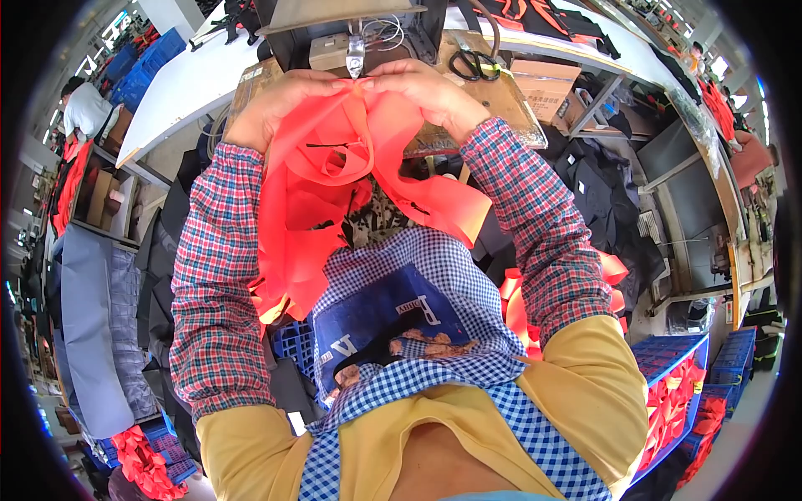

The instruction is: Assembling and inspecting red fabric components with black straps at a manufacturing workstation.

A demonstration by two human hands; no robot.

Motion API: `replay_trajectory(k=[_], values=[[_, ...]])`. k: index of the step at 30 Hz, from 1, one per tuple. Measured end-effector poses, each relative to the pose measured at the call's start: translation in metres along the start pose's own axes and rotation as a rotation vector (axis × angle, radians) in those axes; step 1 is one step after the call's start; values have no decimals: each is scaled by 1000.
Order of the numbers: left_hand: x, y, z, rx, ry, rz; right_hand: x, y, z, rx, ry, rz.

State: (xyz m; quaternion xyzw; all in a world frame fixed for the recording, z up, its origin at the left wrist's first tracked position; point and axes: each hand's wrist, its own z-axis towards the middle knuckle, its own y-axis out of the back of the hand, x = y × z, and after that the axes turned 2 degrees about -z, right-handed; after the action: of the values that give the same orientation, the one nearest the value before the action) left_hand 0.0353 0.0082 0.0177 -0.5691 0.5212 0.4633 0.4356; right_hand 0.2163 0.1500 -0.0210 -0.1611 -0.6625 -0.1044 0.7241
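Both my hands are raised close together at the metal tip [355, 60] of a bench machine. Between the fingers of my left hand [292, 98] is pinched the upper edge of a bright orange-red fabric strip [322, 129]. The same edge is gripped by my right hand [424, 90], just right of the tip. Below the hands the fabric hangs in loose loops toward my lap, with a few dark marks on it. Whether the tip touches the cloth is hidden by my fingers.
Black-handled scissors [474, 67] lie on the worn wooden worktop [510, 108] at right. White tables [180, 92] stand on both sides, one with black and red garments. Blue crates [681, 355] hold red pieces at lower right. Another person [86, 113] works at far left.
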Motion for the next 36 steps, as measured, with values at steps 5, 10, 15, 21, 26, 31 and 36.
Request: replay_trajectory(k=[5,10,15,21,26,31,36], values=[[2,1,7,-15,-15,24,-2,3,2,-28,51,-21],[7,6,15,-25,-50,29,-5,3,5,-63,40,71],[4,25,-5,-192,-198,-69,11,33,-13,-247,117,-5],[-15,25,-100,-514,-475,371,123,112,-213,-859,221,-622],[-53,-67,-139,-653,-955,979,186,110,-316,-1124,283,-1620],[-94,-202,-155,-324,-1372,1057,165,-72,-258,-379,517,-952],[-109,-235,-198,-173,-577,1386,139,-79,-254,-243,406,-672]])
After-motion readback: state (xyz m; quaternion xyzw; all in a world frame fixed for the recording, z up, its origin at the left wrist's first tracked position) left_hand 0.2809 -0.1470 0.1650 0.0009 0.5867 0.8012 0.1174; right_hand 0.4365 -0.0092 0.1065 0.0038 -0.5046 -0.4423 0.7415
